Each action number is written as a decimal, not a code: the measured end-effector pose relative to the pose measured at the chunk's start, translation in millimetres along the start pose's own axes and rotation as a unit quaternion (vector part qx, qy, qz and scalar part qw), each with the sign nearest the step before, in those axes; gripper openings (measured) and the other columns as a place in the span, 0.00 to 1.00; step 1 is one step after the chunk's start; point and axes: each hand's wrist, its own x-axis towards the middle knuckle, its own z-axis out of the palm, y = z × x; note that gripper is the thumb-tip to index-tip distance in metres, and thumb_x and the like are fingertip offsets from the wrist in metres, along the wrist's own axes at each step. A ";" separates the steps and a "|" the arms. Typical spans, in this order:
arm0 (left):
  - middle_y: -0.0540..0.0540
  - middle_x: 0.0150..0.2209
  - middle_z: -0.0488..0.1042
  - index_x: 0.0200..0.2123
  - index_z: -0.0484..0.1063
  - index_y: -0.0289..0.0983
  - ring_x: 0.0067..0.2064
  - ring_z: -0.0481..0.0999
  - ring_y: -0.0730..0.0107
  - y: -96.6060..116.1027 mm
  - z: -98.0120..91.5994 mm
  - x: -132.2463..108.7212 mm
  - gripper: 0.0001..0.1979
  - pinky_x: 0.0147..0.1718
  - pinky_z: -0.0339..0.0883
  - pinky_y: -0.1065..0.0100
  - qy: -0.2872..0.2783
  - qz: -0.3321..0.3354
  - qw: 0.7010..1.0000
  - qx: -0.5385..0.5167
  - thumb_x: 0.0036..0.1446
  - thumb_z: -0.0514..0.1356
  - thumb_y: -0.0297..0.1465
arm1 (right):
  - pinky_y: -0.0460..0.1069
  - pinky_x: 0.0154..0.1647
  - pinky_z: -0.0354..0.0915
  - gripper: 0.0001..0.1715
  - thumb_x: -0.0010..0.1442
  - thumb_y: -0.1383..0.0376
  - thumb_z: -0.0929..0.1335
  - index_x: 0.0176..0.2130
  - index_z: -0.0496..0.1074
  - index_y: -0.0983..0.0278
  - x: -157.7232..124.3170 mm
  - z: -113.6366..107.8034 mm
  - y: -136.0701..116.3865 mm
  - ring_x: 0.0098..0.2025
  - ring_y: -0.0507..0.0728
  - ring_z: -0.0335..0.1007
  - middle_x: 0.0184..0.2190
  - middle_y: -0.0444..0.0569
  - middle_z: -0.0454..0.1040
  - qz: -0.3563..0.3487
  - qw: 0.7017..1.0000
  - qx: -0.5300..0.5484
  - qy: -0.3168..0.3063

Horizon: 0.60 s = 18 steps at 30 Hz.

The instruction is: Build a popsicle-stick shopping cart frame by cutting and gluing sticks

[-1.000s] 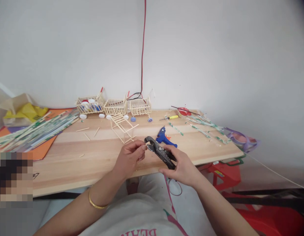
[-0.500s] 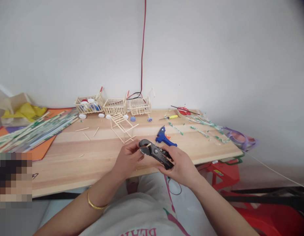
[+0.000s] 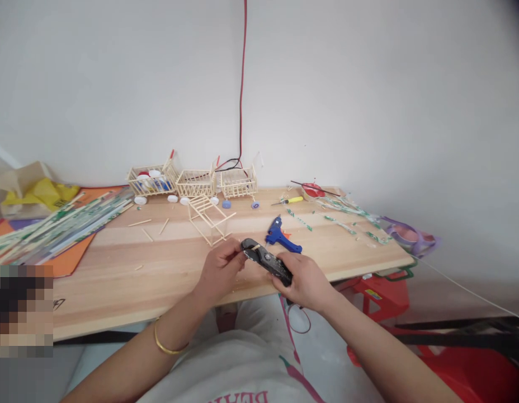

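My right hand [image 3: 306, 281] is wrapped round the handles of black hand shears [image 3: 265, 261], above the table's front edge. A short piece of thin wooden stick [image 3: 255, 247] shows at the jaws, which are closed about it. Beside the jaw tips, my left hand [image 3: 221, 267] is closed in a pinch on the stick, whose held part is mostly hidden by the fingers. Just beyond the hands lies an unfinished stick frame [image 3: 209, 218]. A blue glue gun [image 3: 280, 235] rests behind the shears.
Several small stick carts [image 3: 238, 182] with wheels stand along the wall. Wrapped sticks [image 3: 75, 224] lie in a pile at the left. A yellow-handled screwdriver [image 3: 293, 200], a red bowl [image 3: 313, 191] and torn wrappers [image 3: 341, 225] are at the right. Cut stick pieces [image 3: 164, 226] are scattered about.
The shears' handles have been squeezed together and their jaws have closed on the stick. My left hand has stayed nearly in place beside the jaws.
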 end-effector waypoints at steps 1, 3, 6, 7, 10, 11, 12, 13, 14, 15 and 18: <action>0.52 0.22 0.64 0.28 0.73 0.37 0.26 0.63 0.73 -0.4 1.1 0.3 0.09 0.28 0.58 0.72 0.003 -0.003 1.000 0.005 0.56 0.56 0.34 | 0.50 0.36 0.65 0.10 0.56 0.59 0.64 0.36 0.67 0.63 1.0 -1.0 1.2 0.35 0.59 0.72 0.31 0.51 0.75 0.004 1.000 -0.012 -0.011; 0.52 0.21 0.63 0.27 0.72 0.36 0.25 0.62 0.73 -0.2 3.1 1.8 0.09 0.27 0.57 0.72 0.010 -0.003 1.000 0.012 0.56 0.55 0.33 | 0.50 0.36 0.64 0.15 0.58 0.55 0.64 0.39 0.68 0.63 3.4 -3.7 3.3 0.36 0.59 0.72 0.33 0.51 0.75 0.011 0.999 -0.037 -0.032; 0.53 0.20 0.63 0.26 0.71 0.36 0.26 0.63 0.73 0.5 5.2 5.4 0.09 0.28 0.57 0.71 0.023 -0.009 0.999 0.026 0.55 0.56 0.32 | 0.50 0.37 0.64 0.21 0.59 0.51 0.63 0.46 0.67 0.62 6.9 -7.0 4.8 0.40 0.60 0.73 0.40 0.52 0.75 0.030 0.997 -0.062 -0.041; 0.53 0.20 0.63 0.25 0.71 0.36 0.25 0.63 0.73 0.6 5.6 6.7 0.09 0.28 0.57 0.71 0.027 -0.012 0.999 0.029 0.55 0.56 0.32 | 0.50 0.37 0.63 0.22 0.60 0.50 0.62 0.48 0.66 0.61 8.0 -7.3 4.8 0.40 0.60 0.72 0.41 0.52 0.75 0.040 0.996 -0.070 -0.037; 0.53 0.20 0.64 0.25 0.71 0.36 0.25 0.64 0.73 0.2 6.4 9.8 0.09 0.28 0.57 0.72 0.037 -0.012 0.999 0.031 0.54 0.56 0.32 | 0.49 0.35 0.62 0.25 0.61 0.48 0.60 0.47 0.67 0.62 10.9 -5.9 4.9 0.39 0.60 0.72 0.38 0.53 0.75 0.068 0.993 -0.093 -0.021; 0.52 0.20 0.65 0.25 0.71 0.36 0.25 0.64 0.73 0.1 6.5 10.4 0.09 0.28 0.58 0.72 0.039 -0.010 0.999 0.030 0.54 0.55 0.32 | 0.49 0.34 0.62 0.26 0.61 0.47 0.60 0.46 0.67 0.63 12.0 -4.9 5.7 0.38 0.60 0.72 0.36 0.53 0.75 0.068 0.993 -0.099 -0.021; 0.52 0.20 0.65 0.25 0.71 0.36 0.25 0.65 0.73 0.0 6.7 10.9 0.09 0.28 0.58 0.72 0.040 -0.010 0.999 0.029 0.54 0.55 0.33 | 0.49 0.35 0.62 0.27 0.60 0.46 0.59 0.45 0.67 0.64 13.2 -3.8 6.9 0.38 0.60 0.72 0.35 0.54 0.75 0.061 0.992 -0.106 -0.022; 0.52 0.20 0.66 0.25 0.71 0.36 0.25 0.65 0.73 0.0 7.0 11.2 0.09 0.28 0.58 0.72 0.039 -0.009 0.999 0.028 0.54 0.55 0.33 | 0.50 0.35 0.61 0.29 0.60 0.45 0.59 0.45 0.67 0.65 14.4 -2.9 8.6 0.38 0.61 0.72 0.34 0.54 0.75 0.048 0.992 -0.114 -0.027; 0.52 0.20 0.66 0.25 0.71 0.36 0.25 0.65 0.73 -0.1 7.5 11.4 0.09 0.28 0.58 0.72 0.038 -0.010 0.999 0.026 0.54 0.55 0.33 | 0.50 0.36 0.61 0.30 0.60 0.45 0.58 0.45 0.68 0.65 15.6 -2.3 10.8 0.38 0.61 0.72 0.34 0.55 0.75 0.035 0.991 -0.123 -0.033; 0.52 0.20 0.66 0.25 0.71 0.36 0.25 0.65 0.73 -0.1 8.1 11.5 0.09 0.28 0.58 0.72 0.036 -0.011 0.999 0.025 0.54 0.55 0.33 | 0.50 0.36 0.61 0.31 0.60 0.44 0.58 0.45 0.68 0.66 16.8 -1.9 13.1 0.38 0.61 0.71 0.34 0.55 0.75 0.024 0.990 -0.132 -0.041; 0.52 0.20 0.67 0.24 0.71 0.36 0.25 0.66 0.73 0.1 11.3 12.8 0.09 0.28 0.59 0.72 0.036 -0.018 0.999 0.018 0.54 0.55 0.32 | 0.50 0.35 0.61 0.32 0.60 0.44 0.58 0.44 0.68 0.67 19.9 -3.0 19.8 0.38 0.62 0.72 0.34 0.56 0.75 0.013 0.987 -0.148 -0.066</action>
